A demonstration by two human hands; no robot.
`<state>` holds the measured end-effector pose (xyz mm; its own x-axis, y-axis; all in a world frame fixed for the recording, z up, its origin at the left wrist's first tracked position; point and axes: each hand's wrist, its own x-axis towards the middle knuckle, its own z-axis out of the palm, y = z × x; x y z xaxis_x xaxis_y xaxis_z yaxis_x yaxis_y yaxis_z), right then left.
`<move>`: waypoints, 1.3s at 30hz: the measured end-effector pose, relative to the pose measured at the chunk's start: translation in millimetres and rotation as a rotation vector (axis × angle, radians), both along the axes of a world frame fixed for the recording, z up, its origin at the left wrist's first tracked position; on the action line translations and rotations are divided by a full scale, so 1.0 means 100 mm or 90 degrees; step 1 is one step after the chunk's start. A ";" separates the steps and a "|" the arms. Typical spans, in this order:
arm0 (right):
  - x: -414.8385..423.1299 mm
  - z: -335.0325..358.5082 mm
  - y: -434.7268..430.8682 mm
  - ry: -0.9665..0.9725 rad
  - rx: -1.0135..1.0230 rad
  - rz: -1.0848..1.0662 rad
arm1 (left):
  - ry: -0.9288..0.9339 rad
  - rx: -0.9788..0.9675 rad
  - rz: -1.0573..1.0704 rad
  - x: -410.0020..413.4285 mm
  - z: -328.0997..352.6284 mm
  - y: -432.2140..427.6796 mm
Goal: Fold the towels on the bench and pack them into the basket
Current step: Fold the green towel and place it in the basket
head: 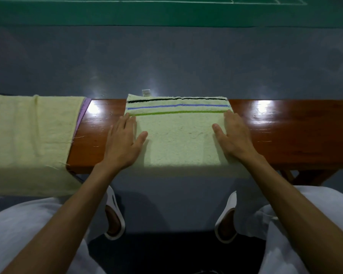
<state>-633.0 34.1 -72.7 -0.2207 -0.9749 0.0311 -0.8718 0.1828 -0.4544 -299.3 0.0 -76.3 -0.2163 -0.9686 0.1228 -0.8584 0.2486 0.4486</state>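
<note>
A pale yellow-green towel [181, 139] with black, blue and green stripes along its far edge lies flat on the brown wooden bench [289, 135], its near edge hanging over the front. My left hand [125, 142] rests flat on the towel's left edge, fingers straight, partly on the bench wood. On the towel's right edge lies my right hand [233, 137], fingers also straight. A plain yellow towel [31, 139] drapes over the bench at the left, with a purple cloth [82, 115] showing beneath its right edge. No basket is in view.
Bare glossy bench wood shows between the two towels and to the right. Beyond the bench lies grey floor, then green court flooring [166, 14]. My knees and white slippers [115, 216] are below the bench's front edge.
</note>
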 end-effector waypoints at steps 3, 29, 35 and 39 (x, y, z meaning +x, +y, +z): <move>-0.13 0.10 -0.03 -0.076 -0.074 -0.098 | 0.050 -0.060 0.066 0.02 0.07 -0.02; -0.19 0.17 0.01 -0.036 -0.038 -0.192 | 0.069 -0.039 0.178 -0.06 0.11 -0.03; -0.18 0.24 -0.02 -0.068 -0.069 -0.195 | 0.138 -0.017 0.159 -0.05 0.16 -0.06; -0.20 0.28 -0.01 -0.104 -0.098 -0.194 | 0.192 0.009 0.161 -0.04 0.20 -0.07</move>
